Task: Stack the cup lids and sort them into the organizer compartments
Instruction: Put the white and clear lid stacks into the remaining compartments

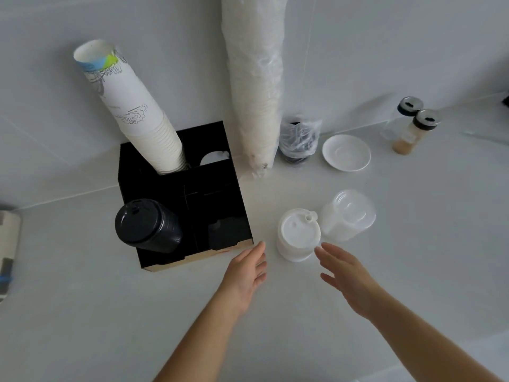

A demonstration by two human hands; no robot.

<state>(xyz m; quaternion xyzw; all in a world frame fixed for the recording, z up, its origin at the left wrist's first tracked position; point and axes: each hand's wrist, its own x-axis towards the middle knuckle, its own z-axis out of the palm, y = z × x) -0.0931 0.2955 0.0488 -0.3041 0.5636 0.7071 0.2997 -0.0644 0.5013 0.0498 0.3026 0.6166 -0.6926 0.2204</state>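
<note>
A stack of white cup lids stands on the counter right of the black organizer. A stack of clear lids leans just behind and to its right. A stack of black lids fills the organizer's front left compartment. My left hand hovers open just left of the white stack, near the organizer's front right corner. On the other side of the white stack my right hand is open, fingertips close to its base. Neither hand touches a lid.
A tall stack of printed paper cups rises from the organizer's back left compartment. A plastic-wrapped sleeve of cups leans on the wall. A bagged dark item, a white saucer and two shaker jars sit at the back right.
</note>
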